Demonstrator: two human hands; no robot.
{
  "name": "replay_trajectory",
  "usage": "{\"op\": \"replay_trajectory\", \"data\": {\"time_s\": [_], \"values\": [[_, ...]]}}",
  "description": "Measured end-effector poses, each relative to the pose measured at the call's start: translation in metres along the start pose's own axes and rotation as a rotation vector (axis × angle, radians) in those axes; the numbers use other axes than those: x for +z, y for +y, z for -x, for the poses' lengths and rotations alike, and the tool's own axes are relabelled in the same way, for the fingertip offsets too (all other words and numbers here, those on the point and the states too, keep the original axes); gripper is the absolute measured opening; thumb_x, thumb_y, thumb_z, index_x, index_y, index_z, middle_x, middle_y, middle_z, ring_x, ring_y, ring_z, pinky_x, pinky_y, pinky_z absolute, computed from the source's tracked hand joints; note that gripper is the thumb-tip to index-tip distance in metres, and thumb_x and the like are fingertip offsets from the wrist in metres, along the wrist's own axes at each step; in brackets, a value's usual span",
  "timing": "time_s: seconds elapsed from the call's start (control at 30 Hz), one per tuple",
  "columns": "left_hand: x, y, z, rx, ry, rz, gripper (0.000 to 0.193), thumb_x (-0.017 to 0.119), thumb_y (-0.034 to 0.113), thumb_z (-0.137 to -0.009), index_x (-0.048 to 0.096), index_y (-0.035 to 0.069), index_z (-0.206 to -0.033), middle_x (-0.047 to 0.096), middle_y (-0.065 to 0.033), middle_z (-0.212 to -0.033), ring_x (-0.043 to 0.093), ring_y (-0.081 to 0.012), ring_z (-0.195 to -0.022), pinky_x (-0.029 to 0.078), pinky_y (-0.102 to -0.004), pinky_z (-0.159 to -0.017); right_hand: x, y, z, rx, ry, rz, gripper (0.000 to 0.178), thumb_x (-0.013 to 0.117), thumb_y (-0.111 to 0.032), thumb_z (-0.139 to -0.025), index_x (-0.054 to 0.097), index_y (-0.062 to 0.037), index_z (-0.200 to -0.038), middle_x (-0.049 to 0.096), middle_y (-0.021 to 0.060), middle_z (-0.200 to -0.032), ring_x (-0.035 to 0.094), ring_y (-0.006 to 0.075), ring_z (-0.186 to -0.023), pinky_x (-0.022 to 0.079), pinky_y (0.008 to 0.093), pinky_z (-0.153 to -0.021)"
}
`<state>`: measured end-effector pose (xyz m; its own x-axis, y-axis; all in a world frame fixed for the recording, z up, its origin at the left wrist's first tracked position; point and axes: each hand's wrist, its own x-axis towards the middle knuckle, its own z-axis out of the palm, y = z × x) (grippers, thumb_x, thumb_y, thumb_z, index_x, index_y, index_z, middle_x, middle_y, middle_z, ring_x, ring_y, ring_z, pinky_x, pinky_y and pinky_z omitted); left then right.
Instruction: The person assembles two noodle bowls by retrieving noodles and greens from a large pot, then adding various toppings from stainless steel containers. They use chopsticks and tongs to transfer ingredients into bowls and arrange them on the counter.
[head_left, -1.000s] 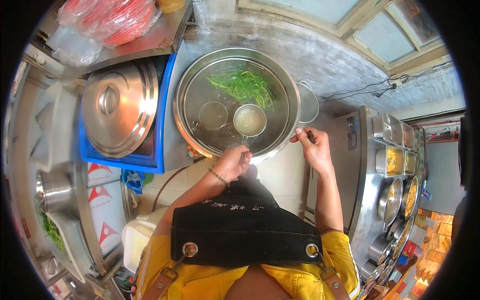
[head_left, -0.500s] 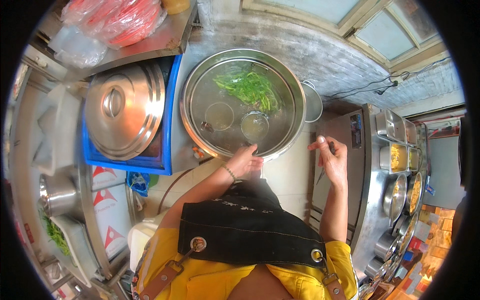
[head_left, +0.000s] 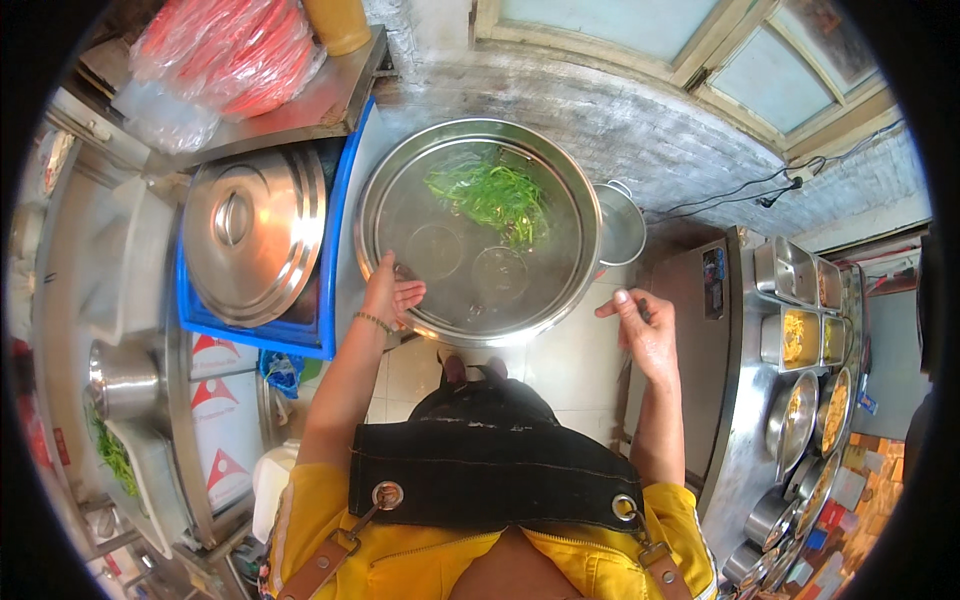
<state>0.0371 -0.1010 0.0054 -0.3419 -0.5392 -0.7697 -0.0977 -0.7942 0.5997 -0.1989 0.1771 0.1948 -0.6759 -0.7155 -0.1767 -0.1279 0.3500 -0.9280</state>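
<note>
1. Greens and two strainers sat in the pot; neither was lifted out.
2. The left hand reached the near-left rim, thumb and fingers apart; handle contact couldn't be told.
3. The right hand curled around something dark.
4. Wall behind, blue tub left; open floor nearer the person.

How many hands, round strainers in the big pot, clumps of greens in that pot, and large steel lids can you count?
Hands, left and right: 2
Round strainers: 2
Clump of greens: 1
Large steel lid: 1
Total: 6
</note>
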Motion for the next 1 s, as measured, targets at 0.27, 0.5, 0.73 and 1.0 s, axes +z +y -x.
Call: {"op": "replay_trajectory", "data": {"time_s": [0.27,0.5,0.73,1.0], "values": [[0.038,-0.014,-0.015,-0.281,-0.200,-0.001,0.021,0.050,0.021,-0.086,0.053,0.000,-0.087,0.065,-0.0159,-0.084,0.063,-0.0175,-0.068,0.054,-0.0243,-0.058,-0.024,0.039,-0.002,0.099,-0.073,0.056,0.036,0.057,-0.029,-0.093,0.067,0.0020,-0.077,0.060,0.0030,-0.059,0.043,0.0058,-0.043,0.037,0.0237,-0.042],[0.054,-0.029,-0.006,-0.329,-0.214,0.714,0.011,0.045,0.009,-0.085,0.048,0.004,-0.076,0.050,-0.0018,-0.065,0.045,-0.0089,-0.051,0.040,-0.0202,-0.045,-0.014,0.048,-0.014,0.107,-0.188,0.003,0.036,0.057,-0.029,-0.092,0.064,0.0014,-0.074,0.065,0.0047,-0.065,0.041,0.0057,-0.041,0.034,0.0228,-0.040],[0.058,-0.028,0.096,-0.185,-0.349,0.666,0.011,0.047,0.010,-0.087,0.049,0.005,-0.078,0.050,-0.0016,-0.068,0.046,-0.0094,-0.055,0.038,-0.0203,-0.045,0.019,0.041,-0.034,0.136,-0.423,-0.022,0.034,0.060,-0.029,-0.090,0.065,-0.0010,-0.073,0.059,0.0015,-0.061,0.045,0.0059,-0.048,0.036,0.0236,-0.040],[0.086,-0.055,0.173,0.037,-0.339,0.580,0.014,0.049,0.013,-0.090,0.052,0.006,-0.079,0.050,-0.0003,-0.068,0.045,-0.0077,-0.056,0.036,-0.0189,-0.049,0.102,0.048,-0.049,0.218,-0.755,0.037,0.050,0.055,-0.049,-0.089,0.066,-0.0005,-0.089,0.066,0.0067,-0.069,0.046,0.0071,-0.047,0.034,0.0241,-0.038]]}}
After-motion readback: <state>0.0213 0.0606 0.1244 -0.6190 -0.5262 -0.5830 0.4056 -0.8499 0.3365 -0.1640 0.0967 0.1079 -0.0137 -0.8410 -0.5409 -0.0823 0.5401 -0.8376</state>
